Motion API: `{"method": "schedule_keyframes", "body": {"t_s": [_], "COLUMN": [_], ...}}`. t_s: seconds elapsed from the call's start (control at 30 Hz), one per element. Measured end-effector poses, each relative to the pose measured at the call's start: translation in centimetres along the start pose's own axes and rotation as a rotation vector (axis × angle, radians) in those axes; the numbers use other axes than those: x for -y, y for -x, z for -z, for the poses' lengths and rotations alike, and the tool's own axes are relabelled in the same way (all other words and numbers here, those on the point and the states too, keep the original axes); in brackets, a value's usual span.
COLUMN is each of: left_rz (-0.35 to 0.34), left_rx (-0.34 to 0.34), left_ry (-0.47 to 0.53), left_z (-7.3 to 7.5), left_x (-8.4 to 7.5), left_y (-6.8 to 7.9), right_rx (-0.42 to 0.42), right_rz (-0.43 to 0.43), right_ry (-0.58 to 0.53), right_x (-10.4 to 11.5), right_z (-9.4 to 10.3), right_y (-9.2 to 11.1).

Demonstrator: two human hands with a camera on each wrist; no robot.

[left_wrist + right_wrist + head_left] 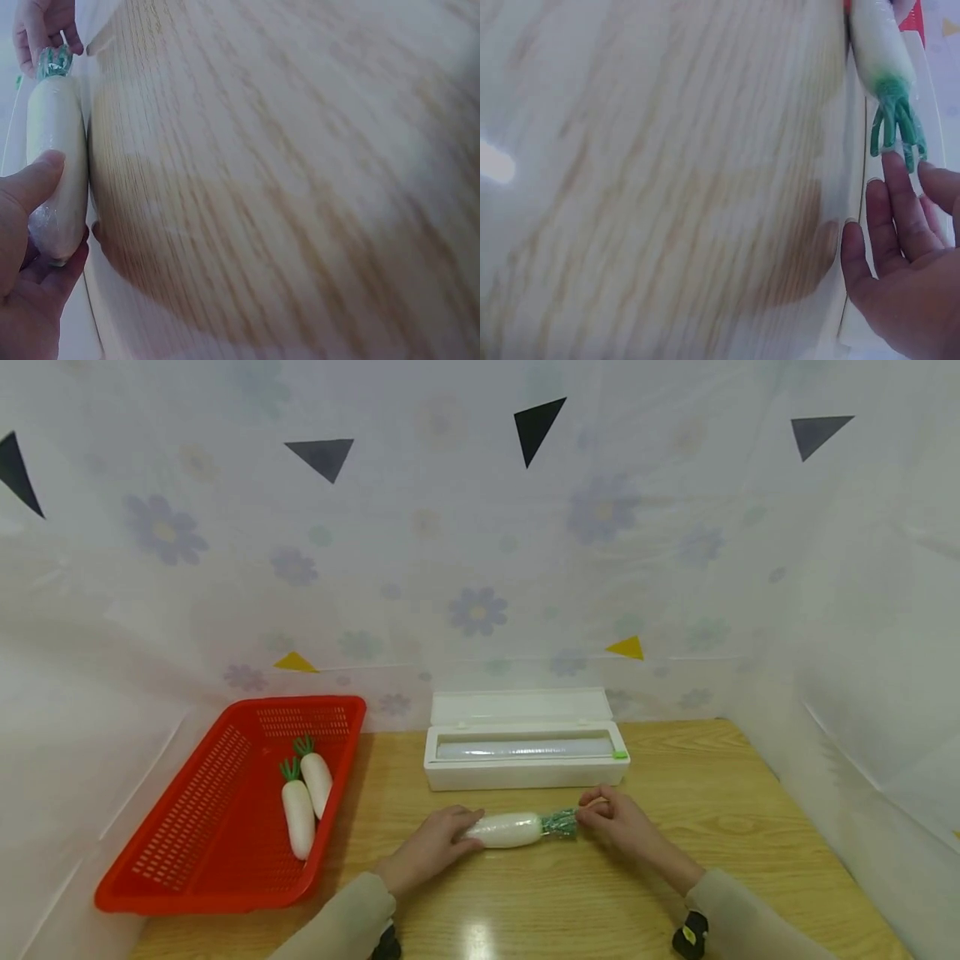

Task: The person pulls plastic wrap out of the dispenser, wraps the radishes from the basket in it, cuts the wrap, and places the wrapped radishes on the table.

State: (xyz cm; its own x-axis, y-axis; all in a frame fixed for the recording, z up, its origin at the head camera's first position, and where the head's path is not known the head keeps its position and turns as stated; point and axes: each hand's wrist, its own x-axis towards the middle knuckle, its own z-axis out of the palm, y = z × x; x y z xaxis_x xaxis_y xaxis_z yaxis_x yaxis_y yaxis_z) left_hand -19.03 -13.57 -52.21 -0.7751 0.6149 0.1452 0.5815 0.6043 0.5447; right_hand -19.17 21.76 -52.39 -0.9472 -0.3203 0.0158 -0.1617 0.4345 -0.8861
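A white radish (506, 831) with green leaves, covered in shiny clear film, lies sideways on the table. Its round end is gripped by my left hand (433, 843), whose thumb (43, 176) presses the near side while the fingers curl beneath. At the leafy end, my right hand (621, 827) pinches the wrapped leaf tips (909, 154) between thumb and forefinger; its other fingers are loosely bent. Behind the radish stands a white cling film box (525, 775), lid raised, with a film roll (525, 749) inside.
A red plastic basket (202, 902) stands at the left, holding two white radishes (298, 818) with green tops. The wooden table (570, 910) reaches back to a flower-patterned curtain (480, 543). A green slider (619, 754) sits on the box's right end.
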Motion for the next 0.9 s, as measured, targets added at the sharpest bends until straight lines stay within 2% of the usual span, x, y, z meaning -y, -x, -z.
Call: {"method": "schedule_keyframes", "body": {"t_s": [0.1,0.3,0.37,0.43,0.53,0.67,0.8,0.9], "left_rz": [-0.014,-0.018,-0.011,-0.009,-0.009,-0.025,-0.038,0.002], "left_rx": [-0.01,-0.02,-0.022,-0.027,-0.032,-0.031,-0.025,-0.02], "left_ry": [-0.007,-0.001,0.006,0.017,0.027,0.003,0.013,0.09], "left_z": [0.0,0.0,0.0,0.0,-0.1,0.0,0.1,0.1], "left_x": [0.0,0.2,0.2,0.1,-0.1,-0.5,-0.6,-0.6], "left_y": [0.1,0.2,0.1,0.2,0.2,0.3,0.4,0.5], "right_rx": [-0.012,0.013,0.029,0.046,0.031,0.01,0.014,0.008], "right_rz": [-0.033,0.02,0.015,-0.004,-0.075,-0.131,-0.09,-0.014], "right_ry": [-0.014,0.067,0.048,-0.003,-0.06,-0.035,0.006,0.05], "right_x": [0.1,0.1,0.1,0.2,0.4,0.7,1.1,1.2], "right_z": [-0.2,-0.4,-0.5,-0.5,-0.6,-0.9,-1.0,-0.9], "right_y": [-0.1,-0.2,-0.2,-0.2,-0.2,-0.2,-0.3,-0.4]}}
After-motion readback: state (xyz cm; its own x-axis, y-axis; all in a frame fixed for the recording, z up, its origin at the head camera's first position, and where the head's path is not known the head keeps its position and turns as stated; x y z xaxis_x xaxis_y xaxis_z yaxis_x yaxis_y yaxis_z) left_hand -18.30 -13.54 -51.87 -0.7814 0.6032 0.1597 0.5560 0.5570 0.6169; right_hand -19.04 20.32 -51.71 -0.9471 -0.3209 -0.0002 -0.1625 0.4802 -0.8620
